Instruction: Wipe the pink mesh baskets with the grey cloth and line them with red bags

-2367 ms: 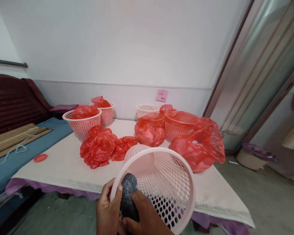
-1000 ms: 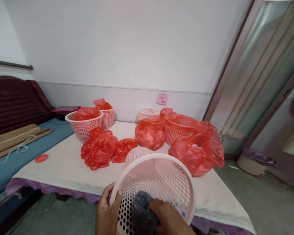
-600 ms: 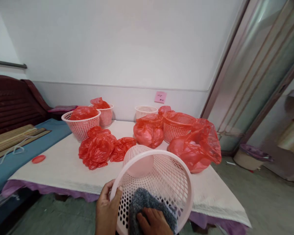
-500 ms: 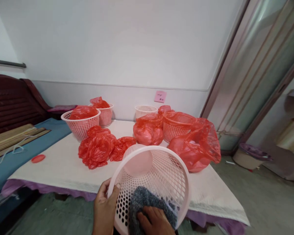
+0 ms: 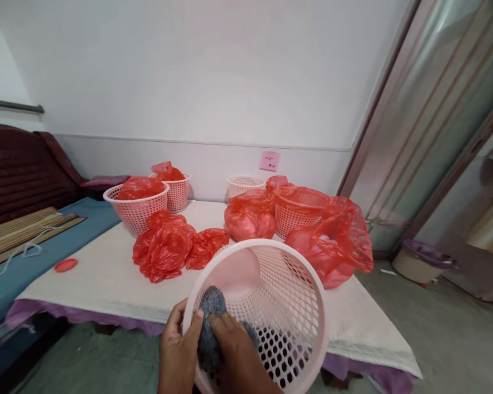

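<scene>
A pink perforated plastic basket [image 5: 318, 306] is tipped toward me at the table's front edge, its open mouth facing me. My left hand [image 5: 178, 342] grips its rim on the left side, thumb over the edge. Inside the basket, my right hand [image 5: 234, 345] presses a grey-blue cloth [image 5: 209, 350] against the left inner wall, fingers closed on it. Part of the cloth shows beyond the right hand. The basket's lower end is cut off by the picture's bottom edge.
Crumpled red plastic bags [image 5: 164, 249] lie on the white-covered table [image 5: 119, 293]. Two baskets [image 5: 135, 210] holding red bags stand at the back left. Filled red bags [image 5: 250, 216] and a bag-lined basket [image 5: 293, 216] sit at the right. A bin [image 5: 419, 262] stands on the floor.
My right hand has moved the cloth from the basket's lower middle to its left inner wall, near my left hand. The left hand keeps its hold on the rim.
</scene>
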A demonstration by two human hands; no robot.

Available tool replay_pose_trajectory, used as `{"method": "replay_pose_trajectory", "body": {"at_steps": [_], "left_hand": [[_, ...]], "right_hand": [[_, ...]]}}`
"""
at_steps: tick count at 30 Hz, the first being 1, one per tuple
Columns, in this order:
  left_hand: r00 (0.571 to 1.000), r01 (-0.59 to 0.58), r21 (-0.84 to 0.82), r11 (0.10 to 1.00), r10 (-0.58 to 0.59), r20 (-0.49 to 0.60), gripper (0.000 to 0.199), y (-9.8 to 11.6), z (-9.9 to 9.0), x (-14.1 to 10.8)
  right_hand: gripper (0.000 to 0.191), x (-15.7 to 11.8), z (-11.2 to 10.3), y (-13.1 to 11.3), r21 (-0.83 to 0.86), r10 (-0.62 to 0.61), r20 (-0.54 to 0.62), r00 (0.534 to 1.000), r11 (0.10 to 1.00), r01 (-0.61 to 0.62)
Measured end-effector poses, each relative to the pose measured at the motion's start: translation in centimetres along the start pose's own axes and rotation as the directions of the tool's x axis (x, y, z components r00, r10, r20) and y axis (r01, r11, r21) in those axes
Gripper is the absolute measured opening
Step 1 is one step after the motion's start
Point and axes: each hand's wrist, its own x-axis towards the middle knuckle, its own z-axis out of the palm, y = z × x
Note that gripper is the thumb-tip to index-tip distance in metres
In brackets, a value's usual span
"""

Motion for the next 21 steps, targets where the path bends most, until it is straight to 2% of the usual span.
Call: {"method": "replay_pose_trajectory", "body": {"at_steps": [3, 6, 8, 11, 13, 15, 17, 19, 21], "left_hand": [[0.999, 0.037, -0.038, 0.999, -0.037, -0.009, 0.050, -0.2, -0.3, 0.0], [0.999, 0.036, -0.049, 0.998, -0.035, 0.015, 0.055, -0.6, 0.0, -0.4], [1.000, 0.014, -0.032, 0.999, -0.013, 0.015, 0.057, -0.9, 0.2, -0.6], [0.999, 0.012, -0.013, 1.000, -0.011, 0.030, 0.057, -0.9, 0.1, -0.4], [0.999, -0.005, 0.017, 1.000, 0.004, 0.032, 0.054, -0.5, -0.1, 0.1], [0.998, -0.062, 0.067, 0.996, 0.061, 0.018, 0.050, 0.1, -0.2, 0.7], [0.992, -0.123, 0.107, 0.987, 0.122, 0.016, 0.045, 0.8, -0.3, 1.3], [0.986, -0.164, 0.119, 0.979, 0.162, 0.026, 0.042, 1.5, -0.2, 1.8], [0.980, -0.196, 0.134, 0.971, 0.192, 0.045, 0.040, 2.3, 0.0, 2.1]], "right_hand": [[0.032, 0.7, 0.3, 3.5, -0.267, 0.033, 0.123, 0.992, 0.964, 0.001], [0.026, 1.8, -0.5, 6.3, -0.409, 0.128, 0.113, 0.985, 0.910, -0.072], [0.027, 2.0, -1.0, 6.8, -0.420, 0.157, 0.107, 0.982, 0.902, -0.098], [0.032, 0.9, -1.2, 5.6, -0.377, 0.146, 0.154, 0.977, 0.923, -0.079], [0.041, -0.6, -1.0, 4.6, -0.290, 0.071, 0.173, 0.982, 0.957, -0.018], [0.030, -2.2, -0.8, 4.2, -0.261, -0.085, 0.163, 0.983, 0.957, 0.126], [0.011, -3.5, -0.9, 4.7, -0.379, -0.242, 0.103, 0.965, 0.887, 0.263], [0.018, -4.4, -1.2, 5.8, -0.551, -0.310, 0.025, 0.950, 0.789, 0.272], [0.024, -5.1, -1.4, 6.8, -0.623, -0.343, -0.060, 0.938, 0.747, 0.233]]}}
